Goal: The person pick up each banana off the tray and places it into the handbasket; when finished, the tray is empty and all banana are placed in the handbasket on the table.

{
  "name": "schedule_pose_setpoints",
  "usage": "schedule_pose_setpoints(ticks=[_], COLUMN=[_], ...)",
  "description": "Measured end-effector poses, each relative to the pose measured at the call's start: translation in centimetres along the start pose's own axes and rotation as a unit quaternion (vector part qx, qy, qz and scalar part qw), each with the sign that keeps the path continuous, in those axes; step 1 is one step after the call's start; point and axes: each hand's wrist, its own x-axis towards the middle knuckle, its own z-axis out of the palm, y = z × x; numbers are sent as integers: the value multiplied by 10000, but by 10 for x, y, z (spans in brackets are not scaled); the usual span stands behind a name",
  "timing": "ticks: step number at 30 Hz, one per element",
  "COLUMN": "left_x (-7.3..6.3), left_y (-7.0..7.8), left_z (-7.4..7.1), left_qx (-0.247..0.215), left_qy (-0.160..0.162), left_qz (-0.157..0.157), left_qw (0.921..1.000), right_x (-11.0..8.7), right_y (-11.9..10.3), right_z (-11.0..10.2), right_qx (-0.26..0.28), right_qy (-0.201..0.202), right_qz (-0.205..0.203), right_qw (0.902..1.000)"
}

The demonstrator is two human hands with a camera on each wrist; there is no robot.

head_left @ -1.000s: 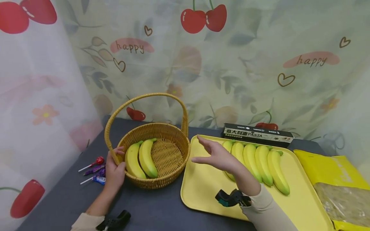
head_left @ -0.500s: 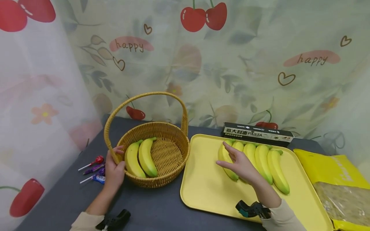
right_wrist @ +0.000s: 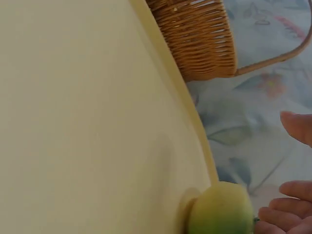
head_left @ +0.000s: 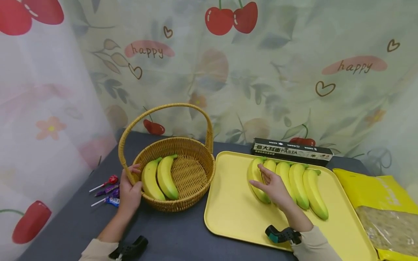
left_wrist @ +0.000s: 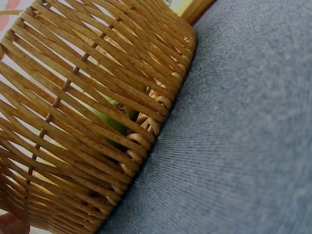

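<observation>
My left hand (head_left: 129, 190) grips the left side of a wicker basket (head_left: 192, 197) where its tall handle meets the rim. Two yellow bananas (head_left: 151, 181) with green ends lie side by side in the basket's left half. My right hand (head_left: 274, 186) hovers over a row of several bananas (head_left: 315, 195) on a yellow tray (head_left: 228, 214), thumb and fingers spread apart. Nearest to it is the leftmost banana (head_left: 256, 181). In the right wrist view a banana's end (right_wrist: 222, 209) shows beside the fingers. The left wrist view is mostly basket weave (left_wrist: 92, 112).
Behind the tray stands a black pasta box (head_left: 292, 151). A yellow bag (head_left: 385, 214) lies along the tray's right side. Several wrapped lollipops (head_left: 109, 192) lie left of the basket on the dark cloth (head_left: 176, 239). A printed curtain (head_left: 228, 90) hangs behind.
My right hand has moved right, from between basket and tray to over the leftmost bananas, slowing in the last half second. The left hand and basket stay in place.
</observation>
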Motion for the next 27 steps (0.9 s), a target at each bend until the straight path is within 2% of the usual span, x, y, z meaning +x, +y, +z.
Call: schedule_pose_setpoints(ticks=[6,14,27], left_x=[1,1,1], left_y=[-3,-2,-4], left_z=[0,-1,-1], left_qx=[36,-6,59], left_qy=[-87,35,-63], left_qz=[7,-32,-67], left_qw=[10000,10000,9999], right_x=[4,5,3], right_y=[8,13,17], right_z=[9,17,20], right_qx=[-415,-943,-1382], right_qy=[184,246,-81], right_qz=[-123,-283,-250], right_qw=[9989,9948,9901])
